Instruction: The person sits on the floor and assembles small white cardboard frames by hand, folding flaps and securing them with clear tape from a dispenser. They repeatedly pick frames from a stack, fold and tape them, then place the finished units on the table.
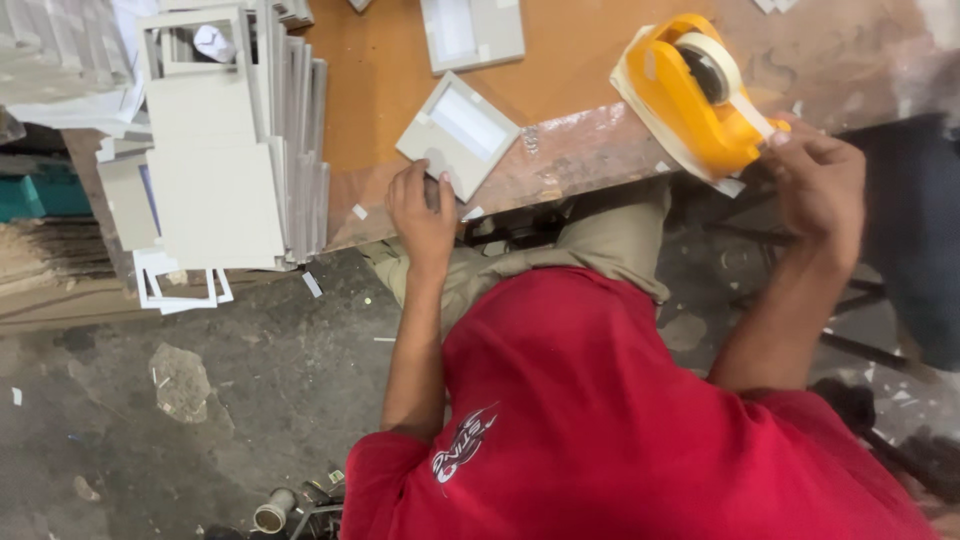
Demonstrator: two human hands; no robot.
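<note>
Two bare hands are seen at the near edge of a worn orange-brown wooden tabletop (pixel 400 90), whose edge strip is scuffed and glossy. Below it, a stained grey concrete floor (pixel 200 400) is littered with small paper scraps. At the table's left end, a tall stack of grey cardboard frame panels (pixel 215 190) is stored on edge, with white frame cut-outs (pixel 180 292) lying beneath it.

One small square grey card frame with a white window (pixel 460 133) lies flat near the table edge; it is pressed down at its near corner by the left hand (pixel 420 215), fingers together on the card. A second grey card frame (pixel 470 32) lies farther back.

At the right edge, a yellow plastic tape dispenser holding a roll of pale masking tape (pixel 695 95) rests tilted. The tape's free end is pinched between the fingertips of the right hand (pixel 815 180).
</note>
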